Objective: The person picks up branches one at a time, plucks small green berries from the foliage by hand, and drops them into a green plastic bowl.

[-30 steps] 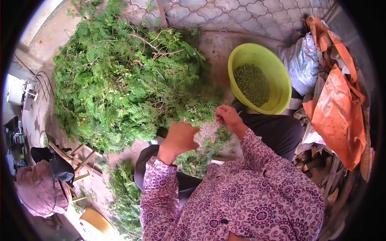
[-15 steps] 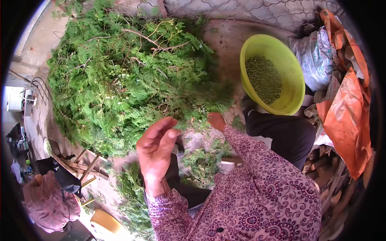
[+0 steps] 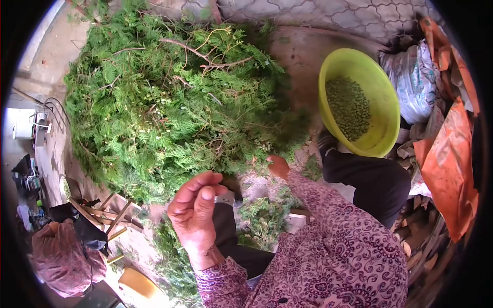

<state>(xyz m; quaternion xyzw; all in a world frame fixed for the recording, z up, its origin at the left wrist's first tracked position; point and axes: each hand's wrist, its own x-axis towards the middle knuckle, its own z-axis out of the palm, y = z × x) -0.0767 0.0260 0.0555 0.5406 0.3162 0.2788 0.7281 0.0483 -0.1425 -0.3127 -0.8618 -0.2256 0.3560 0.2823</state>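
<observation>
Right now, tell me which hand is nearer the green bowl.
Right. The right hand is at the near edge of the branches, below and left of the bowl in the view; the left hand is lower and farther left.

A yard or rough work area is suggested: patterned paving is seen beyond the leafy heap, while a white sack, an orange sheet and piled wood are kept to its right.

Green branches heaped on floor
</observation>
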